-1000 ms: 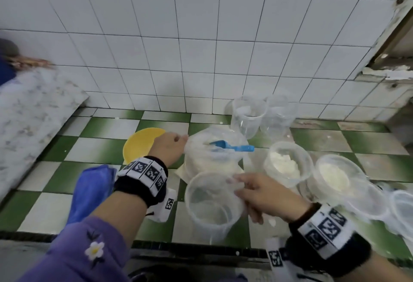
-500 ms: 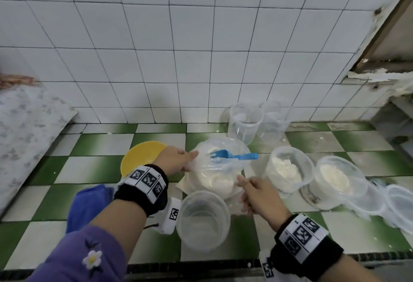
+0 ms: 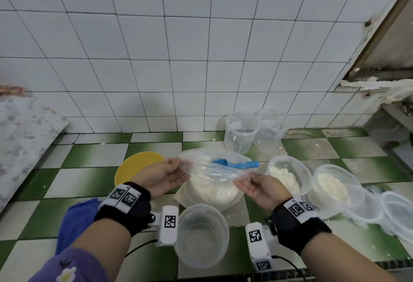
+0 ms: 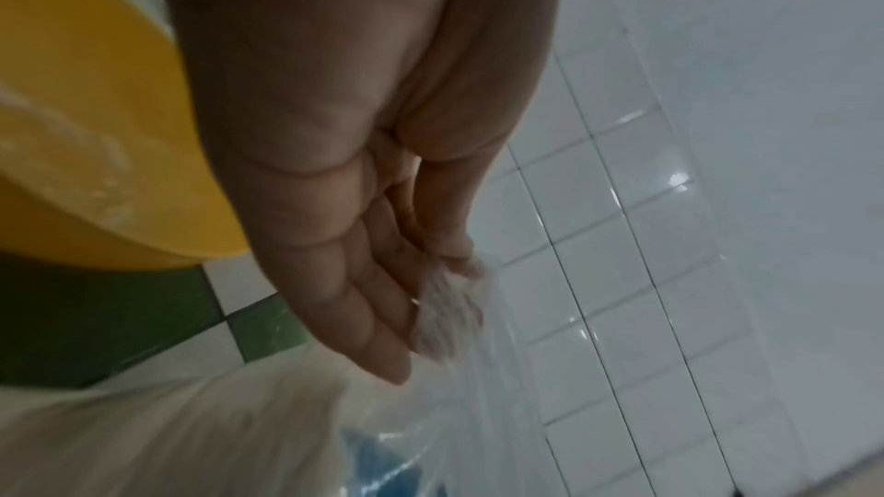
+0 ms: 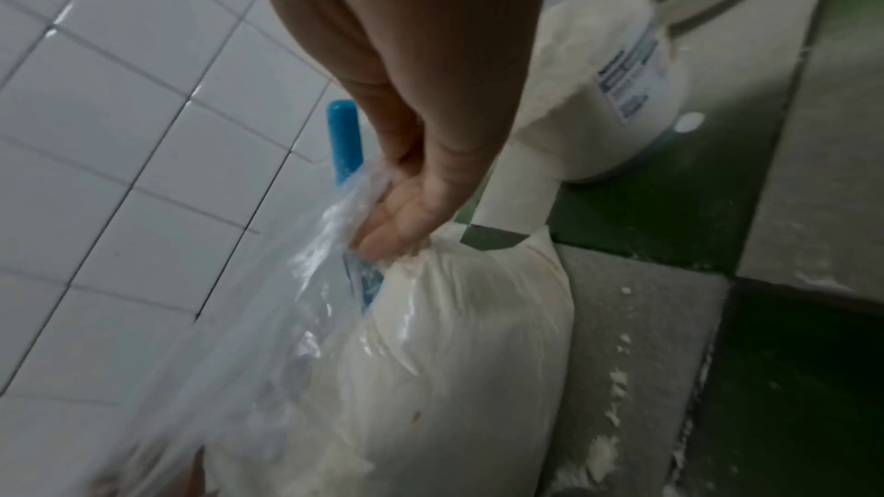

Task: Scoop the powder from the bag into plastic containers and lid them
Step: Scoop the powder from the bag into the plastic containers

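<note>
Green-and-white checked tiles form the worktop (image 3: 89, 176) under a white tiled wall. Half a second ago only the left hand (image 3: 161, 175) held the bag (image 3: 210, 183); now the right hand (image 3: 260, 186) has come off the worktop, and each grip pinches the bag's mouth, at nine and three o'clock, pulling it wide. The blue scoop (image 3: 234, 163) lies inside. An empty container (image 3: 201, 234) waits at six o'clock, so scooping likely comes next.

One bag (image 3: 210, 183), one blue scoop (image 3: 234, 163), one yellow bowl (image 3: 134, 165), one blue cloth (image 3: 76, 221), two filled tubs, three empty tubs.
</note>
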Action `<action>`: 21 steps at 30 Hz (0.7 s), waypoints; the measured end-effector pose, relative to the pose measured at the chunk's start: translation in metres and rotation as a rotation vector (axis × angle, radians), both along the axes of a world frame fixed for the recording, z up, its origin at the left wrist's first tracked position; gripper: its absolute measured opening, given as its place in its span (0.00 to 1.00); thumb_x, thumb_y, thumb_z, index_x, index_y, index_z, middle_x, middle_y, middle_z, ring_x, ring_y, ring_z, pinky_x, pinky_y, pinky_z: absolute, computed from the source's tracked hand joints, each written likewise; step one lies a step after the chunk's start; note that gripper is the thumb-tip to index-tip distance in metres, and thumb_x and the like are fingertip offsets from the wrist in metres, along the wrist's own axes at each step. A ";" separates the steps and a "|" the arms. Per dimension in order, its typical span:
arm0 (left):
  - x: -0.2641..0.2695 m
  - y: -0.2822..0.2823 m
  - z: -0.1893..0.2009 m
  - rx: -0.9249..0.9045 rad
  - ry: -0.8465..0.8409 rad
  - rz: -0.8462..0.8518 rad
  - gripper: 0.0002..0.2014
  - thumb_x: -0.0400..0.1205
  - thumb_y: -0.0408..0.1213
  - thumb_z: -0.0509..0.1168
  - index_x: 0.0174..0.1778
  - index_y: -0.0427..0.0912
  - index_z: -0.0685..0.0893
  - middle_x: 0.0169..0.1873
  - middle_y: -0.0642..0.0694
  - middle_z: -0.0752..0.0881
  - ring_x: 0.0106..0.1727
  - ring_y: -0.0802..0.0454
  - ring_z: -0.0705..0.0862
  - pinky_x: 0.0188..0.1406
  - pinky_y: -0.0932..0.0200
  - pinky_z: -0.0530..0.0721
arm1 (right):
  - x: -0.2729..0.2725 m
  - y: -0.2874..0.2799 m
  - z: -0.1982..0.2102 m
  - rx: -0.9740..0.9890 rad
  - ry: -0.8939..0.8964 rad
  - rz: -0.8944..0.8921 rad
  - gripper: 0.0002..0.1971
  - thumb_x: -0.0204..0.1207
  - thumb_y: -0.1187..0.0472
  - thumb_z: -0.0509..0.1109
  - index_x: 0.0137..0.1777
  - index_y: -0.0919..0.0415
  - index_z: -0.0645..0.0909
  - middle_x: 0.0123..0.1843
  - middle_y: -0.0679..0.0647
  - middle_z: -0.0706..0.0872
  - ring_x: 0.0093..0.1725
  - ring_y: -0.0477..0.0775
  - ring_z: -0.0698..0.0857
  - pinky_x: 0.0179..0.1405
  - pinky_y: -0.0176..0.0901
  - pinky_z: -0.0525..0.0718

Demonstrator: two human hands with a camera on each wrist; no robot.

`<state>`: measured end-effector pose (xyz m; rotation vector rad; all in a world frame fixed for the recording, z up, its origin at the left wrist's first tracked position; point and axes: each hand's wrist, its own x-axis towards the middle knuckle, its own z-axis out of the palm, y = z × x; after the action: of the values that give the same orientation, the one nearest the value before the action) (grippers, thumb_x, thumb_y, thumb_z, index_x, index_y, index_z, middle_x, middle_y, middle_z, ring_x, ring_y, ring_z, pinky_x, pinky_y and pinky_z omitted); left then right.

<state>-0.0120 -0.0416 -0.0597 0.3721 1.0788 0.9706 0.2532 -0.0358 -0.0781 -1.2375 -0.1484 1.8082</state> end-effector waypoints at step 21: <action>0.025 -0.001 0.001 -0.038 0.131 -0.184 0.30 0.80 0.48 0.68 0.73 0.37 0.69 0.65 0.35 0.80 0.51 0.44 0.81 0.49 0.52 0.86 | -0.011 -0.002 -0.015 0.099 -0.272 0.172 0.13 0.81 0.73 0.53 0.62 0.70 0.74 0.51 0.64 0.87 0.46 0.60 0.87 0.44 0.52 0.89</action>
<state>0.0131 -0.0422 -0.0584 0.5002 1.1583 0.7696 0.2421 -0.0382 -0.0934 -1.4305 -0.5060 1.7452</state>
